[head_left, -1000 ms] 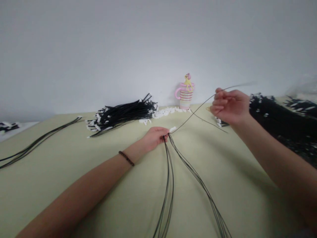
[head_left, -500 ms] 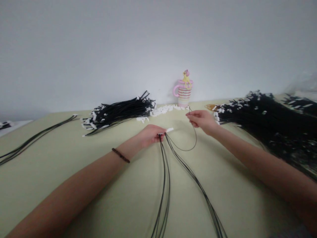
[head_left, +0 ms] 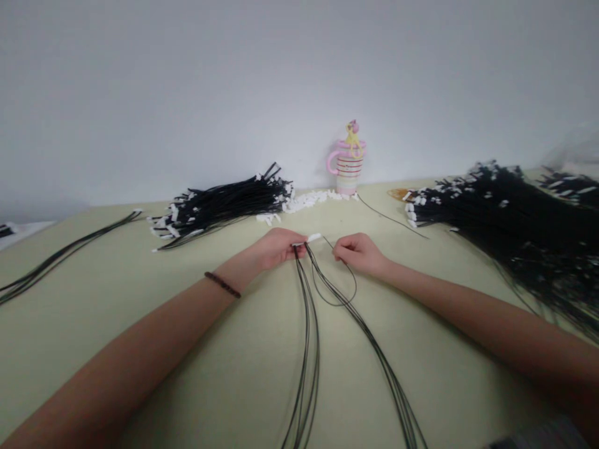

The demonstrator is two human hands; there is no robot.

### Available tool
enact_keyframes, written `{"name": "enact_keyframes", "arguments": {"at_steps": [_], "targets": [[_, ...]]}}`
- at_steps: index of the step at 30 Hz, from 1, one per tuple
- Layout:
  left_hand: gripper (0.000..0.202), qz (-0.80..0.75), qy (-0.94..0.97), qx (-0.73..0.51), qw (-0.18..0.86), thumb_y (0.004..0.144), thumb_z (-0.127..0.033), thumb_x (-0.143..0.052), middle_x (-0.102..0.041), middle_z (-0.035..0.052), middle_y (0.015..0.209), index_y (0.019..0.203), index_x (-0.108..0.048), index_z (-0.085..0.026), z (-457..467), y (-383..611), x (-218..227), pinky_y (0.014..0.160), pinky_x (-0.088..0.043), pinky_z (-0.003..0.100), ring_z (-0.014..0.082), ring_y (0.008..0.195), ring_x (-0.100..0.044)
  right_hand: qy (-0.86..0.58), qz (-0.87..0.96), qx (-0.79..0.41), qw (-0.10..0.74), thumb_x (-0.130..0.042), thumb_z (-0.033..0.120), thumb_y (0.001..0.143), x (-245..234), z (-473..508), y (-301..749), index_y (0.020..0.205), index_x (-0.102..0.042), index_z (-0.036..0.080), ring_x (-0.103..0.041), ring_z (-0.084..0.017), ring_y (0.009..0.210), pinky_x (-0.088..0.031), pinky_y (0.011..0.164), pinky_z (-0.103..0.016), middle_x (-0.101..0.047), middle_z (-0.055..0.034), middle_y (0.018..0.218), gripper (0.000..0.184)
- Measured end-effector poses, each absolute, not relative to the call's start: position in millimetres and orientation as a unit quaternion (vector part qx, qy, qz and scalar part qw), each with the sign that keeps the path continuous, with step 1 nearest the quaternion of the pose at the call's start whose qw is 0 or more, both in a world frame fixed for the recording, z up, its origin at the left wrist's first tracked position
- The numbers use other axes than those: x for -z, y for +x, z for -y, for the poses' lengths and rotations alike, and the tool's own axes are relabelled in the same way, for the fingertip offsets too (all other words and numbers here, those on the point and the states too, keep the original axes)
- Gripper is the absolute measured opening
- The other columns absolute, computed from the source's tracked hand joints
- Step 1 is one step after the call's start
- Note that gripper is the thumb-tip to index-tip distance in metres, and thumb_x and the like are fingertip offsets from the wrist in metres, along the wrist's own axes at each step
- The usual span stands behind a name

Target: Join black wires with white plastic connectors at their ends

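My left hand [head_left: 279, 247] is closed, pinching a small white plastic piece [head_left: 314, 237] that sticks out past the fingertips. Several thin black cords [head_left: 367, 330] hang from that pinch in two groups and run down toward the table's near side. One thin black cord [head_left: 355, 287] curves out of the left hand in a loop. My right hand [head_left: 359, 254], closed in a pinch just right of the white piece, holds this looped cord near its free end, which points up toward the white piece.
At the back stand a striped pink mug [head_left: 349, 168] and a heap of small white pieces [head_left: 311, 199]. Bundles of black cords with white ends lie at the left [head_left: 229, 202] and right [head_left: 496, 206]. More cords [head_left: 65, 255] lie far left. A single cord [head_left: 393, 219] crosses the table behind my right hand.
My right hand has moved down and left, closer to my left hand, bringing the cord with it. The cord's loop has become smaller. My left hand keeps its pinch.
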State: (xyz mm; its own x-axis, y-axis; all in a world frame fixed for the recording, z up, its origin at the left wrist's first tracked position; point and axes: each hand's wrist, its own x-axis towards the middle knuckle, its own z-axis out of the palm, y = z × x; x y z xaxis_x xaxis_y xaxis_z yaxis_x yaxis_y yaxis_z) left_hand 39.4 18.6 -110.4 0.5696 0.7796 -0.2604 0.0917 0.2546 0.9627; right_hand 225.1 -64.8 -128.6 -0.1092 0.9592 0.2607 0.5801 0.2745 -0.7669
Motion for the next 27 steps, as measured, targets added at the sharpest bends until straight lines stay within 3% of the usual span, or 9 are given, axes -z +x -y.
{"name": "enact_keyframes", "arguments": {"at_steps": [27], "targets": [[0.005, -0.408, 0.535, -0.255, 0.694, 0.067, -0.007, -0.060, -0.057, 0.0061, 0.057, 0.063, -0.059, -0.004, -12.4, 42.3, 102.3, 0.052, -0.045, 0.019, 0.0069, 0.048, -0.052, -0.527, 0.760, -0.172, 0.340, -0.043, 0.021, 0.071, 133.0, 65.2, 225.8, 0.048, -0.046, 0.012, -0.029, -0.005, 0.046, -0.021, 0.045, -0.018, -0.031, 0.0040, 0.046, 0.025]]}}
